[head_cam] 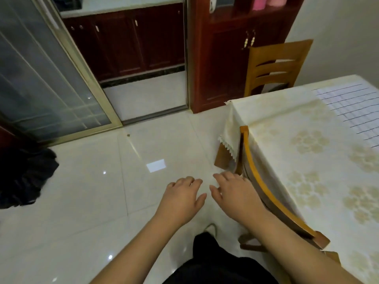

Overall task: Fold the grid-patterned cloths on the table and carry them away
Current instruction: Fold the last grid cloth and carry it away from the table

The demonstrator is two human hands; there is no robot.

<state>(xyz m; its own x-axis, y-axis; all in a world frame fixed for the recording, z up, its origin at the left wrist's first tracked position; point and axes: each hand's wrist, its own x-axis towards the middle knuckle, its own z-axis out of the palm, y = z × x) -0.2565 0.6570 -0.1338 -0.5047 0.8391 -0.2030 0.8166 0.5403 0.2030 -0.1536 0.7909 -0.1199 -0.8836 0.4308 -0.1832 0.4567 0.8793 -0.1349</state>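
The fingers (pixel 189 180) of the left hand (pixel 180 198) are loosely bent and released, grasping nothing, palm down over the pale tiled floor (pixel 82 191). Just beside it, the right hand (pixel 233 193) is held the same way, its fingers (pixel 220 177) spread and relaxed with nothing in them, close to the curved top rail of a wooden chair (pixel 264 189) that is pushed in against the bench (pixel 303 156). The two hands are near each other without touching, both forearms reaching forward from the bottom edge above dark trousers and the toe of a light shoe (pixel 211 228). The bench carries a cream tablecloth with a pale flower print and a lace-trimmed corner hanging down at its near left. On the far right of the bench, well apart from both hands, lies the grid-patterned cloth (pixel 352 111), white with dark lines, spread flat and cut off by the right edge of the view. A second wooden chair (pixel 274 64) stands at the far end of the bench, beside a dark red cabinet (pixel 221 64). A sliding glass door (pixel 41 78) stands at the left, and a dark heap of fabric (pixel 24 177) lies on the floor below it.
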